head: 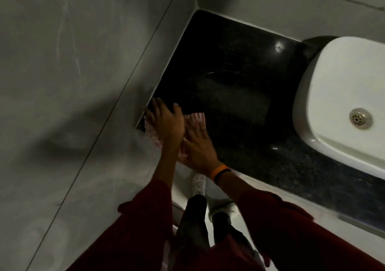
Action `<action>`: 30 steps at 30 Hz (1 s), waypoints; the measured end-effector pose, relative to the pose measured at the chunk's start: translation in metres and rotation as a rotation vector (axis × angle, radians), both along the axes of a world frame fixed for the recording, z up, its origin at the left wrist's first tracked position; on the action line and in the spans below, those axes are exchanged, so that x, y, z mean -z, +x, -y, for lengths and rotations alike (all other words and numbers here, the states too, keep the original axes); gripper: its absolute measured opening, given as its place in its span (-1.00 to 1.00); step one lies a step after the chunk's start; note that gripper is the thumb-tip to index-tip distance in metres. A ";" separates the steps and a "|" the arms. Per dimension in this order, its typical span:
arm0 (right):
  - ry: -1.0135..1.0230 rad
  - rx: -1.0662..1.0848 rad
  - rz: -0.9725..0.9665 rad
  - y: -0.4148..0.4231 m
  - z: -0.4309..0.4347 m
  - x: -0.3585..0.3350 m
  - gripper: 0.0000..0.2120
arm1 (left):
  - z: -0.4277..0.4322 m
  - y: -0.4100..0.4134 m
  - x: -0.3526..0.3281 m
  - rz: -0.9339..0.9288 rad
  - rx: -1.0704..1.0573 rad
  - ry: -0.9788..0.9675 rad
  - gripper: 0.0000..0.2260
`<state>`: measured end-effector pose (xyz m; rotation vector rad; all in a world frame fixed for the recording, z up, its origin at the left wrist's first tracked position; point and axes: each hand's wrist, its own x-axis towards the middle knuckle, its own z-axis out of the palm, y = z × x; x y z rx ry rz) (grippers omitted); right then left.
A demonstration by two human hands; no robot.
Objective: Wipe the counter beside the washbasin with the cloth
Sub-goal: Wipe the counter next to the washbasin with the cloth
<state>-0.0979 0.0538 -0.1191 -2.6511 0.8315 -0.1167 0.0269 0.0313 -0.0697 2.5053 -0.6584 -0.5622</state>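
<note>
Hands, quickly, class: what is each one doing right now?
Left hand: open, fingers spread, pressed flat on the cloth at the counter's front corner.
Right hand: open, flat on the same cloth.

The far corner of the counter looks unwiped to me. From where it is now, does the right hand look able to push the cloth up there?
Probably yes: the right hand lies on the cloth, and the dark counter between it and the far corner looks bare.

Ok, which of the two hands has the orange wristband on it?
The right hand, the one nearer the washbasin. Its wrist carries an orange wristband beside a black one. The left hand, by the wall, has a bare wrist. Both press on the cloth.
</note>
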 end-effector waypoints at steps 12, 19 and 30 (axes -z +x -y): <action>-0.168 -0.100 -0.071 -0.102 -0.009 0.013 -0.34 | 0.019 0.047 0.038 0.198 0.550 -0.153 -0.52; 0.163 0.142 -0.006 -0.183 -0.021 -0.038 -0.64 | 0.020 0.016 0.056 0.343 0.762 -0.145 -0.48; 0.381 0.892 0.156 -0.172 0.082 -0.058 -0.73 | 0.022 0.007 0.072 0.462 0.742 -0.037 -0.45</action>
